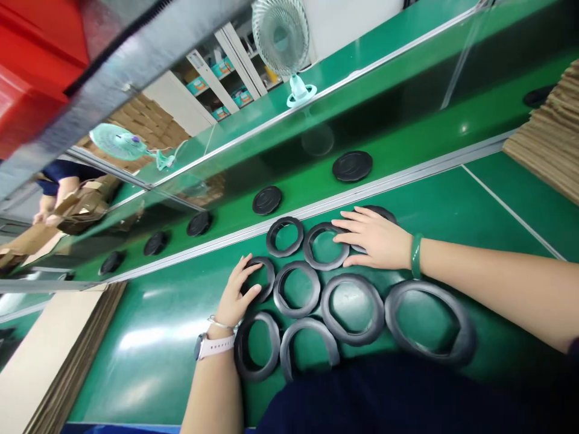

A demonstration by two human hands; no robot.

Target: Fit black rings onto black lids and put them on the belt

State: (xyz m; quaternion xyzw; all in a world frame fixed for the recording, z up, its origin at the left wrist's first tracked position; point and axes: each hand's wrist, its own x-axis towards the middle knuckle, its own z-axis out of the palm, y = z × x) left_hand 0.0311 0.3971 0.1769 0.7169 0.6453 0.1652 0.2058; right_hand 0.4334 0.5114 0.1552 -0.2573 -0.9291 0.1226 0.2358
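Several black rings, smooth and rubbery-looking, lie flat on the green tabletop (149, 355) in uneven rows. My left hand (235, 295) rests at the leftmost ring (270, 278) of the middle row, fingers spread and thumb apart over its near-left edge. At the back row, my right hand (375, 238) lies flat with fingers stretched out. It covers much of a dark round piece (384, 212), and its fingertips reach the edge of the ring (312, 250) beside it. In front, one ring (310, 328) is partly hidden by my body.
Beyond a metal rail, black round discs (266, 200) sit spaced along a green belt (307, 181). Cardboard stacks (549, 138) stand at right and at left (67, 361). Two fans (281, 36) are behind a low panel. Another person's hands (47, 211) handle cardboard at far left.
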